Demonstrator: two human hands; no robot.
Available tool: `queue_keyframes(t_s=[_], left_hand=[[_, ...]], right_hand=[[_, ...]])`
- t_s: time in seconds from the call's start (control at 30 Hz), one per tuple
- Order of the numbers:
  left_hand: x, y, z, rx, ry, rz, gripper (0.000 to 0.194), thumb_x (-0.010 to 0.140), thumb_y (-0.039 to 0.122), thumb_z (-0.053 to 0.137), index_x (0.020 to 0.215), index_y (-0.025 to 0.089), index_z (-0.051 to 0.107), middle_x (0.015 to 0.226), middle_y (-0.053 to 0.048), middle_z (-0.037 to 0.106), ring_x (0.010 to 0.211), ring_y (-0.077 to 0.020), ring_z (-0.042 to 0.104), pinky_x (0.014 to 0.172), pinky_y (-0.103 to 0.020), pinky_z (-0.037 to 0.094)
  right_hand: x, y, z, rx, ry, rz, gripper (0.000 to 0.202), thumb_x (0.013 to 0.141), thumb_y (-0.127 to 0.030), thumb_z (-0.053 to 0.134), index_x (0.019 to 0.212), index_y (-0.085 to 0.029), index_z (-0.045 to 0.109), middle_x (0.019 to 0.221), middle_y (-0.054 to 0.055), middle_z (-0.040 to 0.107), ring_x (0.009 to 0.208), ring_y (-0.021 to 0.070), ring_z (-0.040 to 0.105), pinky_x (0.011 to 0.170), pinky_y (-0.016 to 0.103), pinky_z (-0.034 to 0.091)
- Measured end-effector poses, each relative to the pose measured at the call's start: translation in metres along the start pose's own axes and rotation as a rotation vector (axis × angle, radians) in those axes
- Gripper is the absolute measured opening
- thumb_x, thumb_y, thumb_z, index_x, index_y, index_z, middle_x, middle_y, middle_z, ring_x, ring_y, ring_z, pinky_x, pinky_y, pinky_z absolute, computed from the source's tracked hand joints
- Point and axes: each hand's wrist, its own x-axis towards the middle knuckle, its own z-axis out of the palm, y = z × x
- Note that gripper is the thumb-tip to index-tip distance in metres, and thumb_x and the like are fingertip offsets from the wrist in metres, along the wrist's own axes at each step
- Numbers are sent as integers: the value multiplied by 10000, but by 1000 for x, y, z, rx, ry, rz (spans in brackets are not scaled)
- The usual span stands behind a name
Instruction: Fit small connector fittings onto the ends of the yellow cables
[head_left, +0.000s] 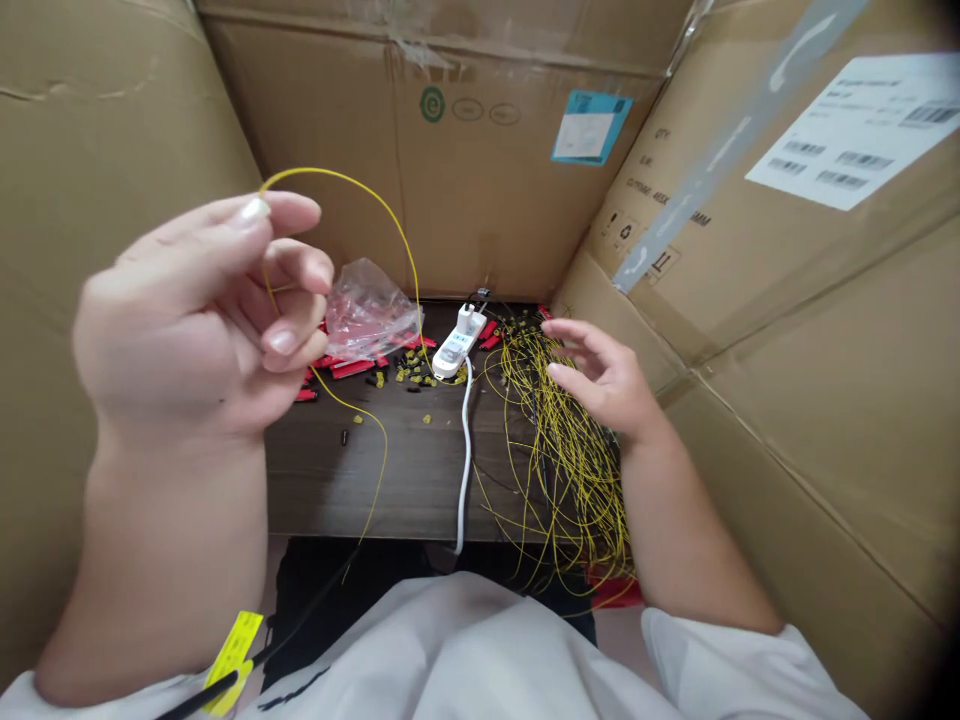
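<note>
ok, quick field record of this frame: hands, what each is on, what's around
left hand: raised, fingers pinching a single yellow cable that loops up and over
right hand: open, over the bundle of yellow cables; contact unclear
desk: dark wood
on desk: white power strip, clear plastic bag, red parts, small scattered bits
surround: cardboard boxes on three sides

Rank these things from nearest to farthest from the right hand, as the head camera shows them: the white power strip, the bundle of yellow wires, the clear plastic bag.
From the right hand:
1. Bundle of yellow wires: directly under the fingers, on the table's right side.
2. White power strip: left of the hand, mid-table.
3. Clear plastic bag: farther left, near the left hand.
</note>
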Motion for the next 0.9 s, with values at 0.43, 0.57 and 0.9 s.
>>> queue_keyframes(t_s=[0.43, 0.57, 0.9], left_hand=[[-53, -82, 2, 678, -669, 12, 343, 884, 361, 484, 652, 209, 685, 681, -38, 651, 663, -161, 582, 659, -277, 457], [-63, -91, -14, 753, -679, -12, 387, 891, 412, 458, 642, 210, 674, 587, -26, 587, 576, -153, 525, 579, -274, 412], [-84, -83, -68, 839, -526, -93, 263, 859, 417, 511, 863, 296, 744, 486, 5, 542, 487, -160, 500, 540, -280, 413]], right_hand=[[0, -48, 106, 1313, -271, 442, 392, 841, -537, 559, 985, -182, 643, 833, 39, 619, 463, 62, 493, 341, 162, 355], [3, -45, 108, 1268, -149, 478, 324, 848, -462, 574, 765, -155, 635, 719, 37, 599, 386, 40, 381, 303, 148, 254], [30, -19, 71, 1245, 6, 467, 297, 825, -457, 604, 767, -167, 635, 596, -6, 480, 392, 43, 315, 317, 146, 240]])
